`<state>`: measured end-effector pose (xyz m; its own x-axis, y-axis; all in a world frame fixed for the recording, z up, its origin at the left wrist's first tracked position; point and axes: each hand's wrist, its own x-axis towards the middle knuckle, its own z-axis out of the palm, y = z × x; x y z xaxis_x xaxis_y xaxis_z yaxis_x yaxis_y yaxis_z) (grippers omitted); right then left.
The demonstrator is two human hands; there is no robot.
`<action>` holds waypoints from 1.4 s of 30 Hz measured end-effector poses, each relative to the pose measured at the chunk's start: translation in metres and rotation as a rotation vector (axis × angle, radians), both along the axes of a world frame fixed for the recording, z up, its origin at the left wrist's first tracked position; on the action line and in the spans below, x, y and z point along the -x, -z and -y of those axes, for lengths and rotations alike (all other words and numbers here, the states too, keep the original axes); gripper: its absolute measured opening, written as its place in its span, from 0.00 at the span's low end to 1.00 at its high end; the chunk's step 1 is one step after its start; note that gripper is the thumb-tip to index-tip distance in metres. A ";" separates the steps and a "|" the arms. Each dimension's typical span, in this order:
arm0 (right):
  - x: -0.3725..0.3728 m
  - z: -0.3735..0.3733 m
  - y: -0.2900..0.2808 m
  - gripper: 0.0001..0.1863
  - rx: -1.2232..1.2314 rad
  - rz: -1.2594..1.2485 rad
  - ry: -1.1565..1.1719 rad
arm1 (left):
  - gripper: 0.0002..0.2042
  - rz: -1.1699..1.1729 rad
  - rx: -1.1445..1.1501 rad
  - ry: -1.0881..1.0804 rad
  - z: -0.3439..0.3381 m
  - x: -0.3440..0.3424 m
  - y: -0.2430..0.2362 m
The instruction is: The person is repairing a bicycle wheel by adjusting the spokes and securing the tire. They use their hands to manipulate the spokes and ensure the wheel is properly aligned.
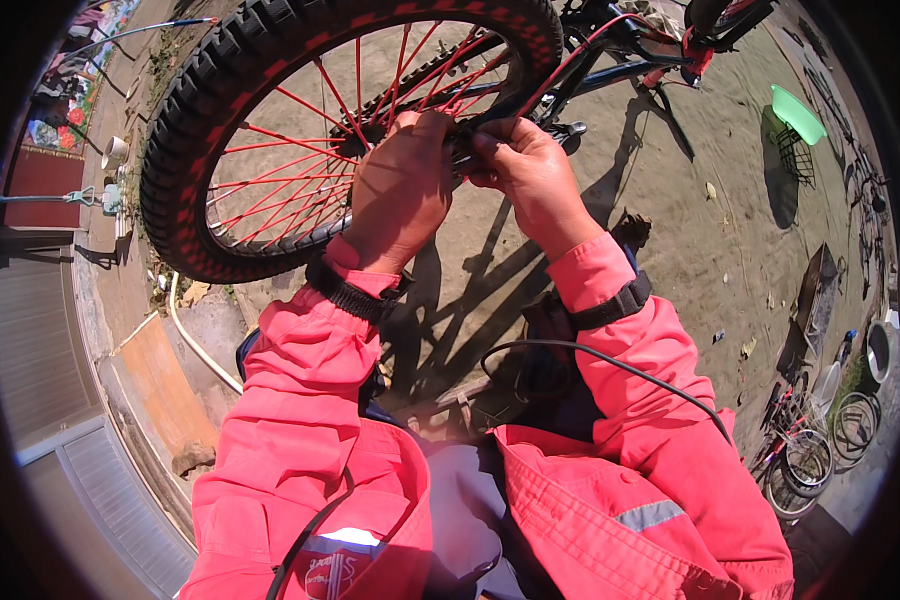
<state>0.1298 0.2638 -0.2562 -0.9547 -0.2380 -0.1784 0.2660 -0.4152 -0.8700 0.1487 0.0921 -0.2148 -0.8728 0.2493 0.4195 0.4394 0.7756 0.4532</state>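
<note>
A bicycle fills the upper middle, its knobby black tyre point(175, 180) marked with red and its red spokes point(280, 190) crossing the wheel. My left hand point(402, 195) lies in front of the wheel near the hub, fingers curled together beside the frame. Close to it on the right, my right hand point(532, 172) is closed, with thumb and forefinger pinched. The fingertips of both hands meet over a small dark part by the black bicycle frame point(610, 72). What exactly they grip is hidden by the fingers. Black straps circle both pink sleeves at the wrists.
A light green basin point(798, 115) rests on a black wire stand at the right. Farther down that side lie bicycle wheels point(808, 458) and loose tyres point(855, 428). A pale hose point(192, 325) runs along the ground at left, by an orange-brown board point(170, 385). A black cable point(610, 358) crosses my right sleeve.
</note>
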 end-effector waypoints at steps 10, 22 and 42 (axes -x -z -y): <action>0.002 0.009 0.005 0.09 0.003 -0.005 0.082 | 0.07 -0.082 -0.014 0.032 0.000 0.002 0.002; 0.004 0.013 -0.002 0.08 -0.082 -0.031 0.138 | 0.08 -0.003 -0.002 -0.010 0.000 -0.001 0.000; 0.002 0.012 0.005 0.10 -0.085 -0.087 0.087 | 0.08 -0.085 -0.033 0.036 0.000 0.000 -0.001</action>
